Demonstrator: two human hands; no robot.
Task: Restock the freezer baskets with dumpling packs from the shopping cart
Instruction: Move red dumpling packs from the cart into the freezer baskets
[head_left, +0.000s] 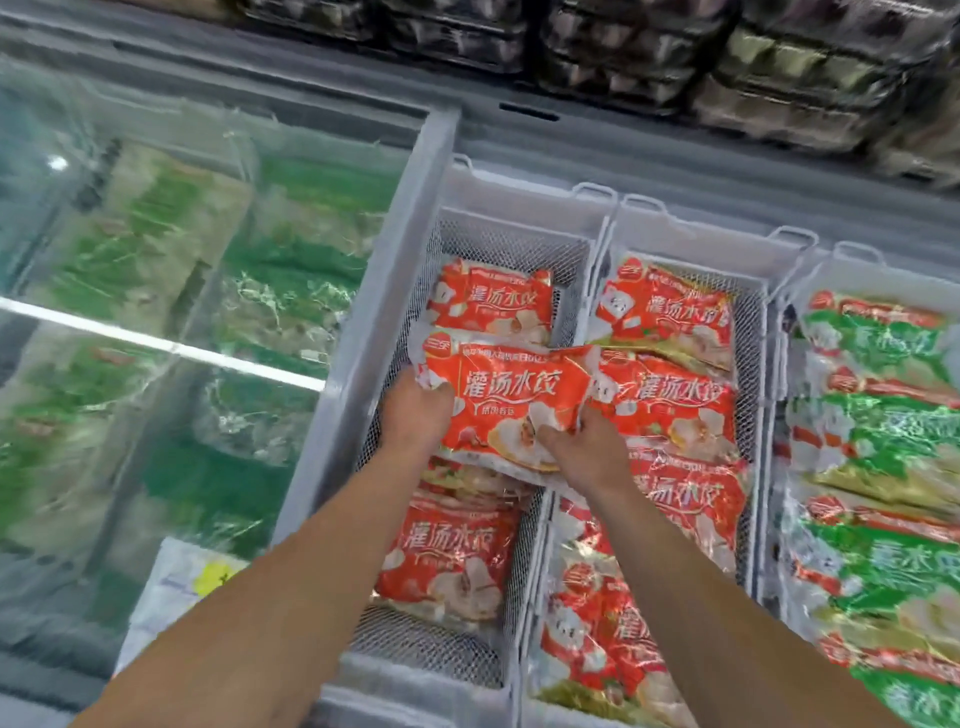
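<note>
A red dumpling pack (511, 400) lies flat over the left white mesh freezer basket (395, 332), its right end reaching over the divider. My left hand (415, 415) grips its left edge, and my right hand (587, 441) pinches its lower right corner. Beneath it, another red pack (493, 301) sits at the basket's far end and one more red pack (449, 556) lies nearer me. The middle basket (753, 364) holds several red packs (670, 400). No shopping cart is in view.
The right basket (795, 291) is filled with green-and-red packs (878, 426). A closed glass lid (171, 291) covers green packs on the left. A white label with a yellow tag (192, 577) sits on the freezer front. Dark stacked trays (779, 67) line the shelf behind.
</note>
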